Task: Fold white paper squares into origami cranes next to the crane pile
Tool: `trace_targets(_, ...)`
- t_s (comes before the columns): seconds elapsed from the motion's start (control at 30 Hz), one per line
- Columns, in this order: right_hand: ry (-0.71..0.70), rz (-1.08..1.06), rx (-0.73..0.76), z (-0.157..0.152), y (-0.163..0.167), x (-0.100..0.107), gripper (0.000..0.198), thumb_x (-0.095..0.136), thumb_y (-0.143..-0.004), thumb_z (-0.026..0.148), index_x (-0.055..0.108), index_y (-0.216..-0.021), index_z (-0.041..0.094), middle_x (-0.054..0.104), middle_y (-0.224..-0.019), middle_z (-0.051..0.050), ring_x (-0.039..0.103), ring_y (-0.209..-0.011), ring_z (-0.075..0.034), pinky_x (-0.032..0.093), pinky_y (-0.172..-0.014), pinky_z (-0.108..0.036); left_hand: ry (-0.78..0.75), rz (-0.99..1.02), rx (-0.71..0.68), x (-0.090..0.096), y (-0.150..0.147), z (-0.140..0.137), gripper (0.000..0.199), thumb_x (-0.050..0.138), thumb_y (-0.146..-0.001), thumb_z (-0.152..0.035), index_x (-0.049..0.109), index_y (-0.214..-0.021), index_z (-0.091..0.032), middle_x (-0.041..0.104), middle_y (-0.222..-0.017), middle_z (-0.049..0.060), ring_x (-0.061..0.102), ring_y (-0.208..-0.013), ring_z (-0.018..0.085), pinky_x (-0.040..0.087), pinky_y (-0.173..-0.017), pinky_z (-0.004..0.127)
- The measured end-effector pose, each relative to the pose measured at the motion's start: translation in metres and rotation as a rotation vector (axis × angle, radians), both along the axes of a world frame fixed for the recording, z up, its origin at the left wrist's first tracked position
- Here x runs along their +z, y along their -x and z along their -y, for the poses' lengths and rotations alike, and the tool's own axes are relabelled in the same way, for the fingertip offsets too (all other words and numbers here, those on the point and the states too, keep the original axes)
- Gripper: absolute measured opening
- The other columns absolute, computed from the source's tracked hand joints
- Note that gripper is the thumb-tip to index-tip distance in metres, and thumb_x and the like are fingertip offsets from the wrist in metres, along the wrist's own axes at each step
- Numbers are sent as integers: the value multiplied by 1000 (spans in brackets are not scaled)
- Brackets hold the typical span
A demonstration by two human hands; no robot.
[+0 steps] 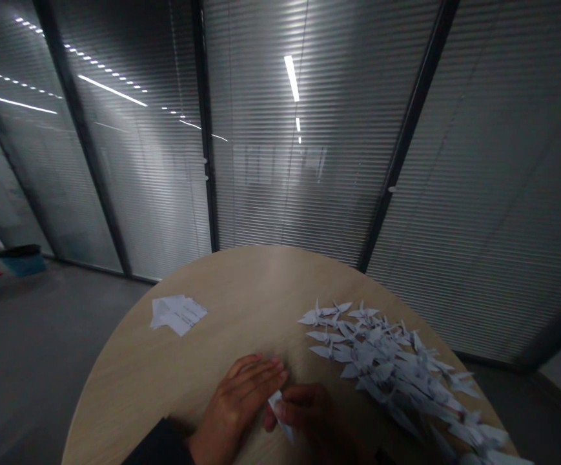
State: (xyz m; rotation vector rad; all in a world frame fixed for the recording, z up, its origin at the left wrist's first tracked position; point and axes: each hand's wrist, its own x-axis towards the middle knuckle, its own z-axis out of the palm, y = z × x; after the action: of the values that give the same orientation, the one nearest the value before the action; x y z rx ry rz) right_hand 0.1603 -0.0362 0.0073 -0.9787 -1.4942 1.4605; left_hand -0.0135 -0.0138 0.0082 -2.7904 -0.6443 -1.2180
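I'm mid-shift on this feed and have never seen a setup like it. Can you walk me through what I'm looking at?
There is no machine here: you are seeing a person's two bare hands. The single picture comes from a camera worn on the head, looking forward and down, so the hands enter from the bottom edge.

They are over a round wooden table. The right hand holds a small folded paper. The left hand lies beside it, fingers stretched out; whether it touches that paper is hard to tell.

On the table's right side is a large spread of folded paper birds. Toward the far left lie some flat paper sheets, with print showing. Behind the table stands a glass wall with blinds.
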Motion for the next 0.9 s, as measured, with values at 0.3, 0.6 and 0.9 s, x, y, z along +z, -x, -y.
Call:
trace_targets(0.3,18,-17,4,-1,-1,-1,30,66,-65,47,76,-65,18,70,-65,-3,65,-70,-22,49,-72,-31,119,89,-79,4,-2,0,36,38,-94,-27,46,-130,-26,69,-113,7,62,-107,18,45,-95,35)
trace_targets(0.6,-35,-41,-58,1,-1,2,28,68,-66,48,76,-62,21,71,-60,1,65,-65,-17,48,-67,-24,310,116,-110,0,-4,3,36,41,-93,-25,48,-128,-27,66,-118,6,59,-109,17,45,-96,30)
trace_targets(0.9,-49,-60,-92,-2,-3,-3,26,68,-68,45,76,-62,21,72,-63,-1,66,-67,-17,48,-69,-25,435,120,-157,-2,-4,7,41,40,-93,-19,42,-132,-29,64,-120,7,57,-110,19,47,-94,33)
